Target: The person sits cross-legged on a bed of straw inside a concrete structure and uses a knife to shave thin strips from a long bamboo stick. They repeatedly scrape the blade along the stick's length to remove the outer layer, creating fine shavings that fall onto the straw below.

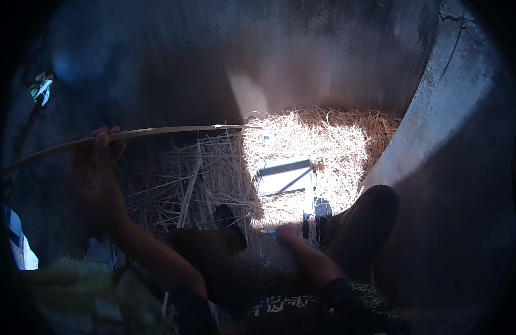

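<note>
My left hand is raised at the left, its fingers closed round a long, pale, gently curved strip of what looks like split bamboo. The strip runs from the left edge to above the sunlit patch, where its thin end lies. Low in the middle, my right hand is closed on a small blue-handled knife, its short blade pointing left. Beyond that hand, a pale flat rectangular block rests on straw-like shavings, crossed by shadow bands.
My knees and dark trousers frame the work spot. A dark wall rises behind the shavings, and a grey slanting concrete face stands at the right. Loose thin strips lie at the left. Yellowish-green cloth is at the lower left.
</note>
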Tool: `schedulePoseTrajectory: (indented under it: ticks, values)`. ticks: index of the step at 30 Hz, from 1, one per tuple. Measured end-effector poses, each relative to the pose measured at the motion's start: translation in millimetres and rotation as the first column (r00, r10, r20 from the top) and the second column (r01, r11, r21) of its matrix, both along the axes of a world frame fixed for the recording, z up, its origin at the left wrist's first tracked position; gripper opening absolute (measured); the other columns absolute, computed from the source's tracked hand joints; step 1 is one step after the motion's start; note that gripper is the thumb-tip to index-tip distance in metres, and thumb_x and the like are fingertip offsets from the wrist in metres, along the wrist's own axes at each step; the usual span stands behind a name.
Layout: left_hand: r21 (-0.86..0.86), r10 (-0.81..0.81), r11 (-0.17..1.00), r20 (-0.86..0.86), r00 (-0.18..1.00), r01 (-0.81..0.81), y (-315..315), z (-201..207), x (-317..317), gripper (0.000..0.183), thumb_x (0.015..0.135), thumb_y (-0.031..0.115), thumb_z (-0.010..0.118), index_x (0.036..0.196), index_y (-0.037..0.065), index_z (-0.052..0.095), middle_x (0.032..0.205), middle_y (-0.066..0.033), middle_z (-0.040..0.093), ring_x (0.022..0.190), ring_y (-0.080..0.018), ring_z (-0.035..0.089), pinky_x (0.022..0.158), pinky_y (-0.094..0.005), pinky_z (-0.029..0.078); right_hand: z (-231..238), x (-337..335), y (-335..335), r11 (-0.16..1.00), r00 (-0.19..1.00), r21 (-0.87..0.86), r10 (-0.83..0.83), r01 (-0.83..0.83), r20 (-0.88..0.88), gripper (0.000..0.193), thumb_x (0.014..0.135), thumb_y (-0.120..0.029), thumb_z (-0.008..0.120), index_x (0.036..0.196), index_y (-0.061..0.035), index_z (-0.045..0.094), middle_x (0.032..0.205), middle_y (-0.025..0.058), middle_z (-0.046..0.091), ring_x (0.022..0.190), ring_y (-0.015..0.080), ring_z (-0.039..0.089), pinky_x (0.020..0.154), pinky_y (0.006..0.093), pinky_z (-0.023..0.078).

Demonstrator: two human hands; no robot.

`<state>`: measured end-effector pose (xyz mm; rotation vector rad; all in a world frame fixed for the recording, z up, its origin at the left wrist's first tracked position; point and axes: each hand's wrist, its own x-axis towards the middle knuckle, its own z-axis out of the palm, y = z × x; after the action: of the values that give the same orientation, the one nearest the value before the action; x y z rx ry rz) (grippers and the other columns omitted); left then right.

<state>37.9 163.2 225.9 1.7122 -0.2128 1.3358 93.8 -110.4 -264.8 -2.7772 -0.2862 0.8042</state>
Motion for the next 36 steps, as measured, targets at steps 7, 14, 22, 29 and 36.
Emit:
schedulePoseTrajectory:
  ticks: [7,14,22,29,36]
  values:
    - [-0.19,-0.074,0.978,0.044,0.996,0.081,0,-2,10,0.023,0.099,0.012,0.061,0.113,-0.005,0.06,0.109,-0.0165,0.067,0.101,-0.0222,0.068,0.084,-0.0307,0.062,88,56,3,0.993,0.98,0.001,-0.114,0.116,0.161,0.03,0.088,-0.021,0.054,0.111,-0.0128,0.072,0.12,0.011,0.068,0.112,0.0311,0.066,0.091,0.0501,0.048]
    - [-0.42,-0.191,0.893,-0.024,0.981,0.163,-60,-6,34,0.024,0.1,0.012,0.059,0.116,-0.006,0.058,0.11,-0.017,0.067,0.101,-0.0243,0.069,0.082,-0.0298,0.061,219,84,-57,0.497,0.956,0.865,-0.28,0.065,0.089,0.022,0.1,-0.016,0.052,0.114,0.0,0.058,0.08,0.0111,0.062,0.073,0.0181,0.064,0.068,0.0354,0.051]
    - [-0.641,-0.322,0.698,0.116,0.94,0.318,-155,-100,40,0.035,0.102,0.02,0.056,0.123,-0.007,0.053,0.117,-0.0236,0.063,0.104,-0.0312,0.068,0.071,-0.0319,0.064,384,55,-93,0.507,0.915,0.857,-0.299,-0.088,0.271,0.047,0.089,-0.027,0.073,0.123,0.0028,0.059,0.082,0.0039,0.062,0.076,0.0116,0.059,0.073,0.0276,0.048]
    - [-0.719,-0.336,0.608,0.152,0.929,0.338,-172,-122,17,0.041,0.102,0.028,0.056,0.129,-0.003,0.049,0.13,-0.0251,0.056,0.115,-0.0358,0.063,0.063,-0.0276,0.062,379,37,-92,-0.157,0.965,0.972,-0.166,0.177,-0.203,0.04,0.096,-0.029,0.068,0.12,0.0021,0.06,0.056,-0.0069,0.041,0.045,0.0022,0.039,0.043,0.0218,0.036]
    - [-0.8,-0.511,0.501,0.033,0.859,0.329,-190,-161,3,0.042,0.104,0.032,0.051,0.127,-0.003,0.05,0.124,-0.0217,0.061,0.104,-0.0295,0.068,0.064,-0.0283,0.06,369,51,-50,-0.482,0.97,0.868,-0.126,0.121,-0.206,0.03,0.104,-0.028,0.053,0.11,0.0008,0.058,0.054,-0.0066,0.035,0.043,0.0035,0.033,0.048,0.0227,0.037]
